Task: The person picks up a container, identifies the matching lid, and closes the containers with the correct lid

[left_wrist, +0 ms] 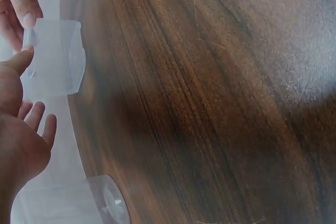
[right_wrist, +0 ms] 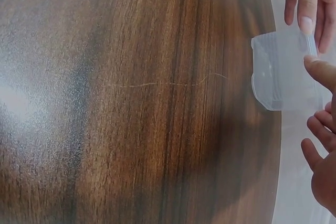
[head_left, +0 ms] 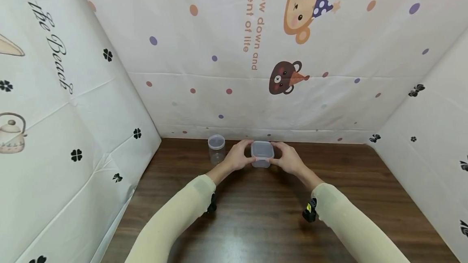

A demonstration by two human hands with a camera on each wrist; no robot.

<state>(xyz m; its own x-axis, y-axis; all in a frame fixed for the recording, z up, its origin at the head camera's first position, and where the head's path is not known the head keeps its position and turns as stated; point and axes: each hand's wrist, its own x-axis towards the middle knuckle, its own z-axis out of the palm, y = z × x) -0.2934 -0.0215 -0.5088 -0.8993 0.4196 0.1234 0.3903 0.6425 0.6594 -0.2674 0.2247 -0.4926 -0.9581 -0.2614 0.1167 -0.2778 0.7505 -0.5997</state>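
Note:
Both hands are at a small clear plastic food container [head_left: 261,150] with a translucent square lid, near the back of the table. My left hand [head_left: 237,156] grips its left side, thumb at the front edge of the lid and fingers towards the back. On the opposite side, my right hand [head_left: 289,160] holds it in the same way. In the left wrist view, a thumb presses the lid's rim while the other fingers spread away from the container [left_wrist: 55,59]. The right wrist view also has the container [right_wrist: 278,72] between both thumbs. Its underside contact with the table is hard to judge.
A clear round jar [head_left: 217,149] with a lid stands just left of my left hand. The brown wood-grain table [head_left: 248,222] meets a printed cloth wall [head_left: 237,104] right behind the container. Cloth walls also rise at left and right.

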